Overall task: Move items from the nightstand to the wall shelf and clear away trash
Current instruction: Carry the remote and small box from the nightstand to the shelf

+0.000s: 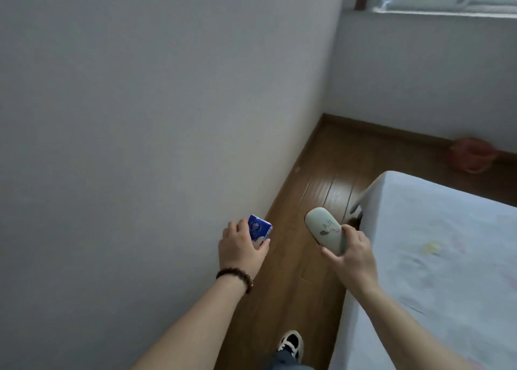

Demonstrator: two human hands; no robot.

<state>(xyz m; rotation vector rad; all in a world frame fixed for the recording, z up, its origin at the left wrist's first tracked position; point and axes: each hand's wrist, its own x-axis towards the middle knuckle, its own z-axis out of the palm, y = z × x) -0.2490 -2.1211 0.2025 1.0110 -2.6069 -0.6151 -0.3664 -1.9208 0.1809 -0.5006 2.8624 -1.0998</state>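
Left hand (pixel 242 245), bead bracelet (pixel 236 278) at the wrist, curled round a small blue packet (pixel 258 228) close beside the bare wall (pixel 140 104), fingers wrapped from behind, probably so as to carry it while walking. Further right, right hand (pixel 351 253) pinching the near end of a pale oval case (pixel 326 230), thumb on top and fingers beneath, far end tilted up over the wooden floor (pixel 316 179), just left of the bed (pixel 447 244). Both things carried together, likely to spare a second trip; no nightstand or wall shelf in view.
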